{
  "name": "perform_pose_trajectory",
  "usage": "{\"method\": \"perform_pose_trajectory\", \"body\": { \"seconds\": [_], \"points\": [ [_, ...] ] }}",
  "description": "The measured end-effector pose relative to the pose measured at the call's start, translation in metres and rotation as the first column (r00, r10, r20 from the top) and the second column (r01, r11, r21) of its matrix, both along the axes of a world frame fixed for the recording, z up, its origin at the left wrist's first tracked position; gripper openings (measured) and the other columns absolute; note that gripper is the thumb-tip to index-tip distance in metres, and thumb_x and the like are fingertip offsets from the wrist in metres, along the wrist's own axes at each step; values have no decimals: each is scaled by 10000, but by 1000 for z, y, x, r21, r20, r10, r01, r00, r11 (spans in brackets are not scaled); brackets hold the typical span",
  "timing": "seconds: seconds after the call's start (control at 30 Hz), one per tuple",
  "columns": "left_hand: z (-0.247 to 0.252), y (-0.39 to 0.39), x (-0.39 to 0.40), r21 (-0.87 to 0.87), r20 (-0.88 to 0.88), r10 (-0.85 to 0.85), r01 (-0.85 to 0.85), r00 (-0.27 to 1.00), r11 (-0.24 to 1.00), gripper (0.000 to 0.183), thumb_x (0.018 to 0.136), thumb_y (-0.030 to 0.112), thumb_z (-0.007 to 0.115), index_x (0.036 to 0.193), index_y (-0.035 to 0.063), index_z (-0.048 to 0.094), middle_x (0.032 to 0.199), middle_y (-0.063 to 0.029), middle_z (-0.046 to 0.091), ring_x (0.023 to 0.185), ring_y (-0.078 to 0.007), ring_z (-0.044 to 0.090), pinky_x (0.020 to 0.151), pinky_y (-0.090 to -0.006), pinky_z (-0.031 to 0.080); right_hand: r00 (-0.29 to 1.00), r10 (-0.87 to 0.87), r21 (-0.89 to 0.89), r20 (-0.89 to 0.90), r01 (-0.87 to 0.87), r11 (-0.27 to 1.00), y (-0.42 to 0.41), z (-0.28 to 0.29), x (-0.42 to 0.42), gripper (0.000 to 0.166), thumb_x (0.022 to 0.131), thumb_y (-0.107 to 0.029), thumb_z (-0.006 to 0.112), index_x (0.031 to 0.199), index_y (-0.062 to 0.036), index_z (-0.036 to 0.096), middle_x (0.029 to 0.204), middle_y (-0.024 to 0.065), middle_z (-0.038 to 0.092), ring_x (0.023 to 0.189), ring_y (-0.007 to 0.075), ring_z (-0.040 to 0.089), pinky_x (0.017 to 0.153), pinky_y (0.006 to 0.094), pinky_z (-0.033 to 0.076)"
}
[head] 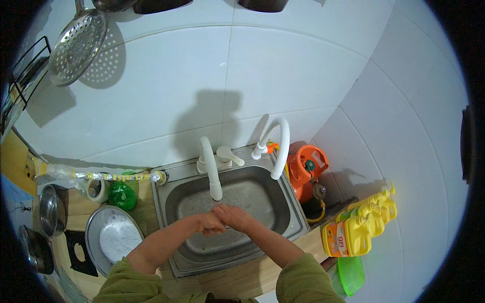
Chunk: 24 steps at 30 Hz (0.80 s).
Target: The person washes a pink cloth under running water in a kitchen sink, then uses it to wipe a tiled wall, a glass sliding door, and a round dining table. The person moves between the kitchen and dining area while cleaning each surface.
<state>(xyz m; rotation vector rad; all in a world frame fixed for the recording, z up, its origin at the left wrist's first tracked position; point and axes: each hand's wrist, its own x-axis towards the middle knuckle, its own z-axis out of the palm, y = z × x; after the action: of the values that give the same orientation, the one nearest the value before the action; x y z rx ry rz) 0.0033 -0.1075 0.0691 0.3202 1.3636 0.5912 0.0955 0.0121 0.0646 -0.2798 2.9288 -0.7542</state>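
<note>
My left hand and my right hand touch each other over the basin of a stainless steel sink. The fingers of the right lie over the left, so neither grip shows fully. Just above them ends the spout of a white curved faucet; whether water runs is hard to tell. Beside its base is a white lever handle. A second white gooseneck faucet arches over the sink's back right corner.
Left of the sink stand a metal bowl with white suds, a green bottle and a foil-wrapped pipe. An orange gas cylinder and yellow detergent jugs stand right. A perforated skimmer hangs upper left.
</note>
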Motion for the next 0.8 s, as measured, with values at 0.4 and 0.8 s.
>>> {"method": "perform_pose_trajectory", "body": {
  "seconds": [0.4,0.8],
  "points": [
    [-21,3,0,-73,-935,-197,383,295,921,250,779,164,568,977,18,523,848,-143,636,736,-293,634,608,-413,508,879,-333,136,341,304,943,-17,-20,-25,253,783,-184,562,996,-50,546,905,154,631,857,304,614,725,420,490],
    [-14,8,-9,62,-947,-79,418,311,906,241,750,208,604,939,59,583,873,-139,635,767,-272,630,676,-382,506,842,-423,34,335,438,898,10,14,-16,397,755,-163,599,1131,-77,507,1116,183,530,994,354,538,811,425,448]
  ]
}}
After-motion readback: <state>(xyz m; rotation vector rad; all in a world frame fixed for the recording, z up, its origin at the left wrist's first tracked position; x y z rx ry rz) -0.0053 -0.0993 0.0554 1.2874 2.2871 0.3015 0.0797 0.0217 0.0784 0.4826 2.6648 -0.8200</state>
